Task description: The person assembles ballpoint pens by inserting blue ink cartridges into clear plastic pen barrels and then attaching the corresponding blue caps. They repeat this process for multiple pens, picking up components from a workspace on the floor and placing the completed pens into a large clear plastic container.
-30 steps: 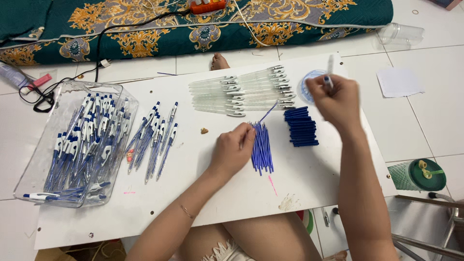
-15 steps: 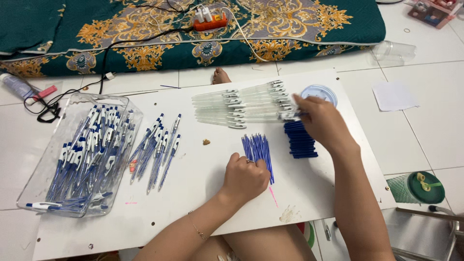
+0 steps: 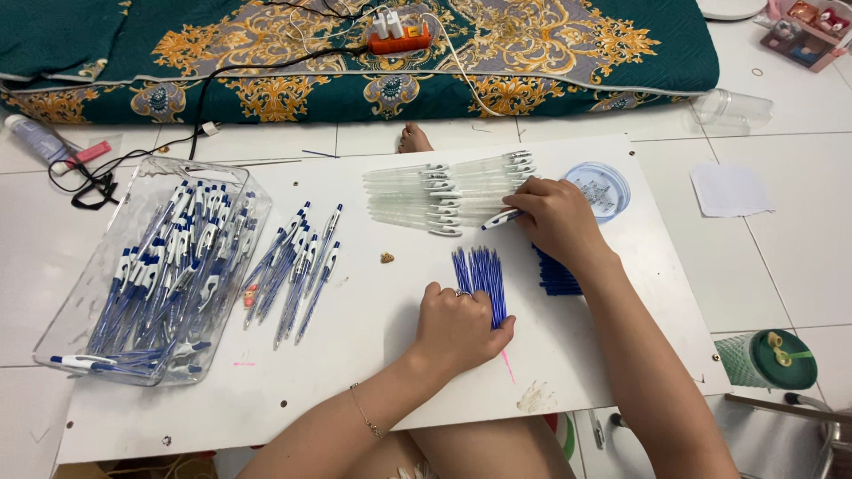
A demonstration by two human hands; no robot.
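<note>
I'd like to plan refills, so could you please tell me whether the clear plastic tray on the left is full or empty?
Partly full: the clear plastic tray holds a loose heap of blue-and-white pens, with bare wall above.

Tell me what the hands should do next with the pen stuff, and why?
Probably the left hand should pick one blue refill from the bunch it rests on, since the right hand already grips a clear pen barrel at the barrel pile.

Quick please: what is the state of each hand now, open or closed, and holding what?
Left hand: closed loosely, resting on the blue refills.
Right hand: closed, holding a pen barrel.
</note>
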